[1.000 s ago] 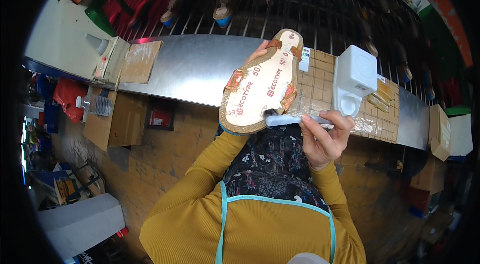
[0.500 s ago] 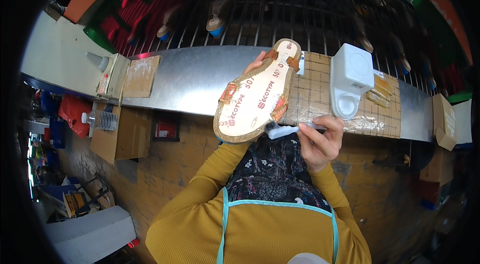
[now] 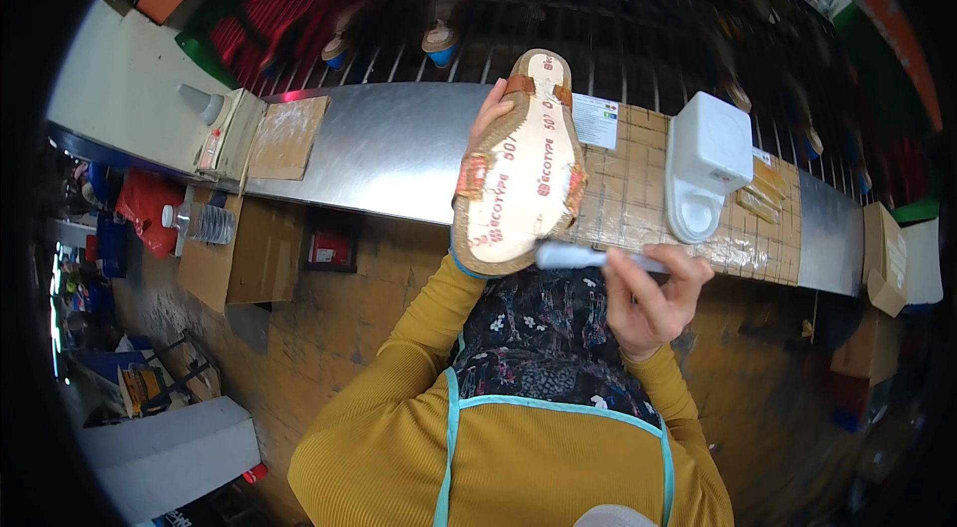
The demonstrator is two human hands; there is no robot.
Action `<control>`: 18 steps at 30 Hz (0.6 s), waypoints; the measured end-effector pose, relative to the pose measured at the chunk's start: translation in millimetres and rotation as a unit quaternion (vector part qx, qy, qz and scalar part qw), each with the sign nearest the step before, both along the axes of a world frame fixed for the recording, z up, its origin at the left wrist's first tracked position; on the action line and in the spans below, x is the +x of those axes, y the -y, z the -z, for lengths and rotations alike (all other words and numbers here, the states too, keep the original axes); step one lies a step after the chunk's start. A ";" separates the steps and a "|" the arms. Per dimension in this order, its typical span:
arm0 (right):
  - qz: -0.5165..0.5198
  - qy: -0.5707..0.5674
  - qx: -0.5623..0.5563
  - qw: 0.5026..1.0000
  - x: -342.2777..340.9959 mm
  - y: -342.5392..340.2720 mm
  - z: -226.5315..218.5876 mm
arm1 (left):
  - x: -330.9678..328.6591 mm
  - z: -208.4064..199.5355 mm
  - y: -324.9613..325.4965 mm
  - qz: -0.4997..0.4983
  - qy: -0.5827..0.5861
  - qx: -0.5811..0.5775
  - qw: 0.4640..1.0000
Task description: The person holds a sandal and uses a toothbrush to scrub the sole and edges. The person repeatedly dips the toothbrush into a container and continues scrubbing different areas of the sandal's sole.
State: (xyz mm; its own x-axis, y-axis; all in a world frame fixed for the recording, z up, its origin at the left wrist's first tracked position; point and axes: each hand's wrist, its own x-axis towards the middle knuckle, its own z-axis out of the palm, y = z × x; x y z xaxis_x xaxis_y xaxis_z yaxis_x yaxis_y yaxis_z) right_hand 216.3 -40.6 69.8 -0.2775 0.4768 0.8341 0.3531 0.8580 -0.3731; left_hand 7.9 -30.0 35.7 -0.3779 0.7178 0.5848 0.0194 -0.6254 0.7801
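Note:
My left hand [image 3: 485, 118] grips an unfinished sandal [image 3: 516, 173] from behind, fingers showing at its left edge. The sandal stands up with its underside facing me: a pale insole board with red print, a brown cork-like rim, and brown and orange strap ends folded onto it. A blue edge shows at its wide lower end. In my right hand [image 3: 653, 303] is a small brush [image 3: 583, 257] with a pale handle, pinched between thumb and fingers. Its dark, blurred tip is at the right edge of the sandal's wide end; contact is hard to make out.
Ahead runs a metal bench [image 3: 389, 153] with a taped cardboard sheet [image 3: 628, 188] and a white dispenser [image 3: 710, 143] on it. Beyond is a rack of metal bars [image 3: 399, 63] carrying several shoes. A plastic bottle [image 3: 207, 223] and a cardboard box [image 3: 264, 263] are at left.
The sandal has turned more upright, its narrow end swinging left and its wide end shifting right. My right hand has moved slightly right and down with the brush, now blurred by motion.

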 end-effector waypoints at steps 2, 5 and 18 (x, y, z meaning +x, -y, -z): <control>0.045 0.023 0.016 0.999 -1.8 -3.5 0.6 | -4.8 11.6 -7.1 -0.085 -0.036 0.015 0.996; -0.057 0.014 -0.083 0.995 3.1 5.4 -0.1 | -15.7 21.6 -11.7 -0.166 -0.099 0.036 0.980; -0.052 -0.043 -0.226 0.972 -13.1 -4.1 4.7 | -22.1 21.0 -11.4 -0.324 -0.253 0.053 0.910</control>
